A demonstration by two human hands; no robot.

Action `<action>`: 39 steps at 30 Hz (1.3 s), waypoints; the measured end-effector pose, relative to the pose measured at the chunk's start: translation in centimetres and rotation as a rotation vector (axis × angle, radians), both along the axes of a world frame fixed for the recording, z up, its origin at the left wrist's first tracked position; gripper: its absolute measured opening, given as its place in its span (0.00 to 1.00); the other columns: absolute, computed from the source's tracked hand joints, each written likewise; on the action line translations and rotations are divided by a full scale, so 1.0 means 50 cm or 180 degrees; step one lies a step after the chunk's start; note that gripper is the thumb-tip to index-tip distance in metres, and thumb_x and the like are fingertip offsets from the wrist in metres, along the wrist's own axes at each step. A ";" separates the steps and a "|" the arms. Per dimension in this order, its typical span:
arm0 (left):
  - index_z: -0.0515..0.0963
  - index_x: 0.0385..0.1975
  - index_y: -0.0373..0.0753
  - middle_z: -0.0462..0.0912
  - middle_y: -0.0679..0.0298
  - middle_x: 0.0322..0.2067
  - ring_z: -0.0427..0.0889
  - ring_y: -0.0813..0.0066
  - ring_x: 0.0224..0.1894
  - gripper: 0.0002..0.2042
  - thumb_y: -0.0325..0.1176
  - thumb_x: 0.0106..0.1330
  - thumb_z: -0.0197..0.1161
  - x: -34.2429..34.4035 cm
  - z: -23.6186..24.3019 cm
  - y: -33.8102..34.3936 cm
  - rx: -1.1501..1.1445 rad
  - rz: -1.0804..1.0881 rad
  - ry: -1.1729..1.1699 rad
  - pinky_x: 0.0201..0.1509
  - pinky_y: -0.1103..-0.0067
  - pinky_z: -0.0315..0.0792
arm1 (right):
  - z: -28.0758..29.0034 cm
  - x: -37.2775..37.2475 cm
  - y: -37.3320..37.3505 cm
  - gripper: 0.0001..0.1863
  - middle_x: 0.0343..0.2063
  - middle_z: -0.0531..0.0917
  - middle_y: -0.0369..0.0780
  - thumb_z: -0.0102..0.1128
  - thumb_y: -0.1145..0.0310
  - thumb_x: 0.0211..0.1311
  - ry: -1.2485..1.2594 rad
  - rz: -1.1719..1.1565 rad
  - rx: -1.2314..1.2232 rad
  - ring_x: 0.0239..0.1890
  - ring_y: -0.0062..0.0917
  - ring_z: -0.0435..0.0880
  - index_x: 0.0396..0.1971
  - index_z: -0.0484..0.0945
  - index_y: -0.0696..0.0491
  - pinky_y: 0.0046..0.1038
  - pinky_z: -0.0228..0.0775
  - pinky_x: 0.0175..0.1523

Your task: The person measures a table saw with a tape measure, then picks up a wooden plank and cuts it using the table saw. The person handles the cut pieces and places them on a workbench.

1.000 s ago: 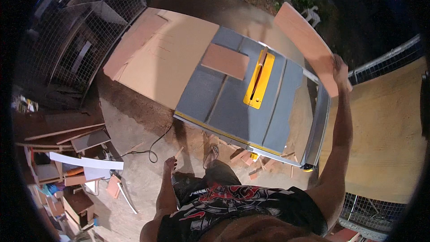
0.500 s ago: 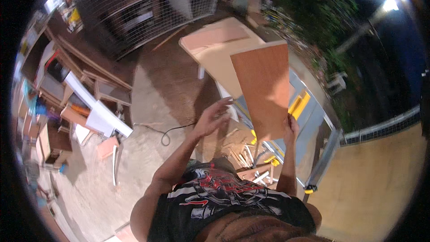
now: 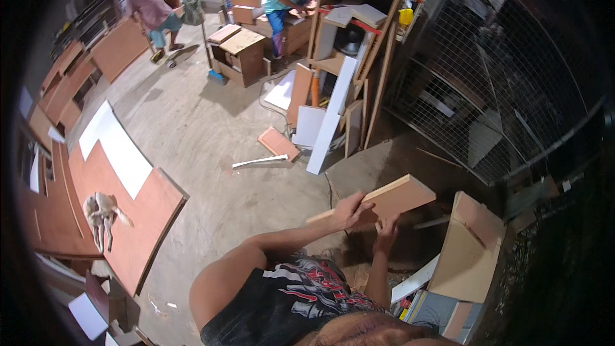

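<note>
A reddish-brown wooden board [image 3: 400, 201] with a pale edge is tilted in front of me, held by both hands. My left hand [image 3: 351, 210] grips its upper long edge, fingers wrapped over it. Just to the right and lower, my right hand [image 3: 385, 234] holds the lower side, its fingertips partly hidden by the board. Beyond the board's right end, a large tan sheet [image 3: 466, 263] lies over a grey table saw [image 3: 464, 320].
Ahead stands a wooden cabinet frame [image 3: 378, 6] with a long white strip [image 3: 330, 122] leaning on it. A dog [image 3: 102, 214] lies on a broad panel [image 3: 154, 218] at left. Two people [image 3: 154, 3] are at the back. Wire mesh [image 3: 487, 77] borders the right.
My view has swung left toward the workshop. The board has turned from upright to slanted and moved away from the saw. My left hand, free before, now grips it too.
</note>
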State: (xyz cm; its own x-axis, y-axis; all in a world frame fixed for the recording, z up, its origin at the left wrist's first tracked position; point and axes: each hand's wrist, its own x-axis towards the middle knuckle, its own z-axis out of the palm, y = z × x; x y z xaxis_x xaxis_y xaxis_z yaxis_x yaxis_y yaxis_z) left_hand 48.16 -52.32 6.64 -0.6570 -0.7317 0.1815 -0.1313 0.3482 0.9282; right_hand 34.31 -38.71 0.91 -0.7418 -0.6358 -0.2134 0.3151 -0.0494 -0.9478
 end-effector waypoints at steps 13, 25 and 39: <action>0.70 0.46 0.40 0.78 0.51 0.40 0.77 0.45 0.45 0.16 0.26 0.57 0.60 0.185 -0.075 -0.284 -0.0548 0.0679 -0.0930 0.45 0.57 0.70 | 0.021 -0.027 -0.453 0.46 0.65 0.63 0.45 0.52 0.34 0.62 -0.1238 0.0572 0.0133 0.71 0.39 0.57 0.67 0.57 0.55 0.54 0.55 0.68; 0.71 0.48 0.41 0.78 0.54 0.36 0.77 0.47 0.41 0.21 0.22 0.51 0.59 0.335 -0.053 -0.502 -0.0645 0.1527 -0.1284 0.43 0.59 0.72 | -0.005 0.046 -0.847 0.23 0.45 0.78 0.44 0.54 0.50 0.68 -0.1556 0.1488 0.1064 0.50 0.38 0.80 0.50 0.72 0.55 0.57 0.65 0.61; 0.74 0.46 0.38 0.80 0.49 0.33 0.78 0.43 0.39 0.17 0.24 0.55 0.60 0.673 -0.095 -0.798 -0.0650 0.1200 -0.1054 0.42 0.59 0.73 | -0.018 0.320 -1.037 0.24 0.18 0.78 0.38 0.52 0.51 0.72 0.1873 0.1581 0.1097 0.21 0.20 0.78 0.34 0.80 0.60 0.25 0.72 0.29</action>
State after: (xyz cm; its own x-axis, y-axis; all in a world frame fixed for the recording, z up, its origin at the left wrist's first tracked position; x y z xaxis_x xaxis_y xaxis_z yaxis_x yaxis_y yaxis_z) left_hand 81.80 -92.21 1.91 -0.4021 -0.8992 0.1725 -0.5560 0.3895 0.7343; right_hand 50.30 -90.56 -0.01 -0.4441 -0.8877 -0.1215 -0.3263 0.2865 -0.9008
